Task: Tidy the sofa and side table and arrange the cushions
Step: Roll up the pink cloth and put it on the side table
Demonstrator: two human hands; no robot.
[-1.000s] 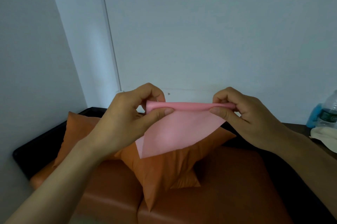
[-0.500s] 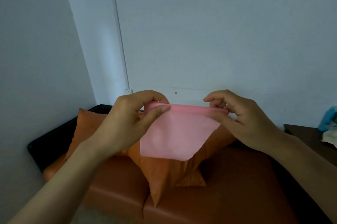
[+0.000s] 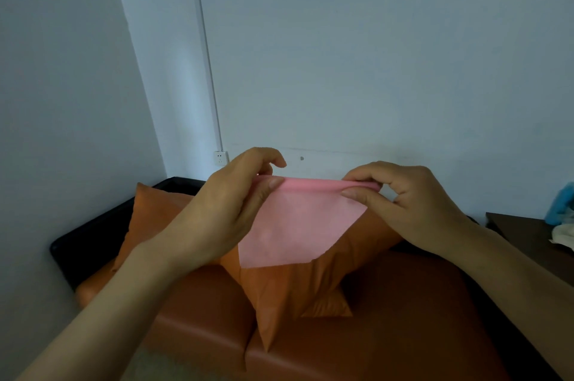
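A pink cloth hangs folded in the air above the sofa, its lower tip pointing down. My left hand pinches its top left corner and my right hand pinches its top right corner. Under the cloth an orange cushion stands on one corner on the orange sofa seat. A second orange cushion leans against the black sofa arm at the left.
A dark wooden side table stands at the right edge with a blue object and a pale cloth on it. White walls close the corner behind the sofa, with a wall socket.
The view has swung left, so the side table and bottle slid toward the right edge. My hands still hold the pink cloth, and its hanging part looks shorter and wider.
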